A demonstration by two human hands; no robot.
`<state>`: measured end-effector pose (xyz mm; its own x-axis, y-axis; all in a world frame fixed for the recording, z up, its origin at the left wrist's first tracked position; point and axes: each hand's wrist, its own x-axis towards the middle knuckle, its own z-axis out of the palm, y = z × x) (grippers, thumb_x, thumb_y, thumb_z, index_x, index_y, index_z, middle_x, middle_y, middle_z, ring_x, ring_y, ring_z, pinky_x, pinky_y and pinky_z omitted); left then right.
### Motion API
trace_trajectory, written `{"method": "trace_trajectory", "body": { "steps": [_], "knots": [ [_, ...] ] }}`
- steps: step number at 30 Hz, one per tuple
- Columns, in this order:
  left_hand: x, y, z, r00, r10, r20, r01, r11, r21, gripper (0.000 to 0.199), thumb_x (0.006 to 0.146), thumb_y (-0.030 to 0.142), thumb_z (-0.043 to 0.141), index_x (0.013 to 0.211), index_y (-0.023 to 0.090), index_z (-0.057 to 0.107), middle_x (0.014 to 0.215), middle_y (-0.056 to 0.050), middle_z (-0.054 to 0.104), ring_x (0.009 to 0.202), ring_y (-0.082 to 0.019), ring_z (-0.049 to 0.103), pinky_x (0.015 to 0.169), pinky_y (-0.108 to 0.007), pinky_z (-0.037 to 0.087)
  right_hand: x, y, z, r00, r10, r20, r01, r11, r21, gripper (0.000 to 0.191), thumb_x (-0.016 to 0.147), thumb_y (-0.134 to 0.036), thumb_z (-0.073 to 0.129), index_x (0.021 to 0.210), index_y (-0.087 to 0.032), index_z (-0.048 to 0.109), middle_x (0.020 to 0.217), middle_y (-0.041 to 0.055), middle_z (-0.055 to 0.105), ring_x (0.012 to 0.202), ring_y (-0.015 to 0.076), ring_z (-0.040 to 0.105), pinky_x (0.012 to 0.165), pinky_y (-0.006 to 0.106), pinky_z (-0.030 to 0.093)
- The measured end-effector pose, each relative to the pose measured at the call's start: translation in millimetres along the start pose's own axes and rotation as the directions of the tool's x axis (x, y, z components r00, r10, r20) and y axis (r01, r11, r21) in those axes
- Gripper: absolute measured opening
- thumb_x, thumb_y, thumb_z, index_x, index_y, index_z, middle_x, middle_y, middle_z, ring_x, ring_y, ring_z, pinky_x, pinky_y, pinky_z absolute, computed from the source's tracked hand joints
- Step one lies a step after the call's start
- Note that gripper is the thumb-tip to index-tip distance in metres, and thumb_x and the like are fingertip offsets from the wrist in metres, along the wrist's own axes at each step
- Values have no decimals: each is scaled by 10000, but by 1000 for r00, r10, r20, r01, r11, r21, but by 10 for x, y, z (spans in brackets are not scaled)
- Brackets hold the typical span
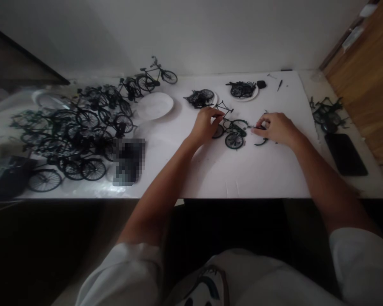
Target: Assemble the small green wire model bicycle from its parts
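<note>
My left hand (pixel 207 123) is closed, thumb and fingertips pinched on the thin dark frame (pixel 227 109) of a model bicycle. A spoked wheel (pixel 234 140) and a second wheel (pixel 218 131), partly behind my fingers, lie just below that frame. My right hand (pixel 278 128) is closed too, with a small dark piece (pixel 260 127) between its fingertips; its exact kind is too small to tell. Curved mudguard-like parts (pixel 261 143) lie on the white sheet beside the right fingers.
Many finished-looking model bicycles (pixel 92 114) crowd the left. Behind stand a white plate (pixel 156 106) and two smaller plates with bicycle parts (pixel 199 98) (pixel 242 89). A small screwdriver-like tool (pixel 279 85) lies back right. A phone (pixel 346 154) and more bicycle parts (pixel 328 114) lie right.
</note>
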<state>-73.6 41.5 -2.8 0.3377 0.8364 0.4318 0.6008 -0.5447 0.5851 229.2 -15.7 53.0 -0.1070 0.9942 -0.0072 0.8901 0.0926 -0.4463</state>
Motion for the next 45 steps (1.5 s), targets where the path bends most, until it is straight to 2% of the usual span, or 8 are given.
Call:
{"method": "trace_trajectory", "body": {
  "steps": [6, 13, 18, 22, 25, 31, 36, 45],
  "knots": [
    [30, -125, -37, 998, -27, 61, 24, 998, 50, 221, 1010, 263, 678, 1135, 189, 844, 1111, -133, 820, 1078, -292, 735, 1057, -475, 585, -2, 0, -6, 1000, 16, 14, -16, 1000, 22, 297, 866, -473, 897, 953, -200, 820, 776, 41, 669, 698, 185, 566, 703, 356, 434],
    [2, -190, 29, 995, -33, -98, 41, 996, 82, 261, 1015, 324, 695, 1215, 216, 822, 1296, -169, 725, 1215, -312, 678, 1114, -498, 554, 4, -19, 31, 999, 5, -46, -2, 998, 60, 305, 902, -496, 835, 939, -194, 817, 734, 21, 622, 628, 157, 464, 659, 359, 397],
    [-1, 4, 33, 984, 45, -172, -51, 998, -32, 184, 996, 306, 701, 1093, 222, 833, 1048, -120, 788, 926, -238, 675, 963, -430, 577, 33, -34, 135, 973, -68, -219, 106, 980, 166, 345, 908, -542, 826, 903, -199, 794, 617, -39, 455, 608, 152, 393, 654, 341, 356],
    [-52, 258, 85, 994, 5, -109, -25, 983, -184, 179, 994, 333, 717, 1045, 210, 837, 984, -90, 821, 772, -185, 655, 787, -357, 568, 17, -81, 169, 956, -95, -277, 155, 967, 204, 330, 924, -534, 800, 927, -204, 812, 603, -58, 381, 592, 147, 341, 650, 337, 342],
    [-104, 374, 151, 999, -36, -27, 27, 962, -273, 213, 984, 359, 755, 1090, 201, 848, 973, -85, 830, 727, -161, 652, 733, -325, 556, 0, -103, 197, 951, -134, -277, 205, 948, 243, 341, 930, -544, 788, 955, -206, 827, 606, -64, 350, 594, 143, 314, 649, 336, 338],
    [-154, 409, 205, 1000, -13, 0, 13, 954, -299, 307, 900, 369, 891, 1163, 214, 854, 1007, -81, 819, 705, -138, 621, 729, -315, 545, -42, -143, 270, 960, -193, -204, 251, 916, 314, 385, 923, -600, 791, 977, -221, 828, 584, -77, 307, 596, 140, 286, 629, 329, 306],
    [-161, 433, 218, 999, 35, 0, -33, 964, -262, 128, 978, 324, 787, 1013, 233, 871, 976, -76, 812, 712, -150, 642, 738, -329, 547, -69, -182, 285, 953, -250, -172, 294, 898, 328, 358, 917, -579, 800, 959, -223, 817, 602, -72, 344, 600, 139, 298, 638, 334, 314],
    [-172, 455, 220, 998, 62, -26, -67, 965, -253, 158, 983, 322, 732, 978, 215, 847, 960, -83, 784, 693, -150, 646, 750, -348, 560, -38, -163, 285, 962, -186, -201, 244, 916, 319, 339, 916, -555, 797, 971, -221, 816, 582, -78, 328, 587, 143, 300, 636, 338, 317]
  ]
}}
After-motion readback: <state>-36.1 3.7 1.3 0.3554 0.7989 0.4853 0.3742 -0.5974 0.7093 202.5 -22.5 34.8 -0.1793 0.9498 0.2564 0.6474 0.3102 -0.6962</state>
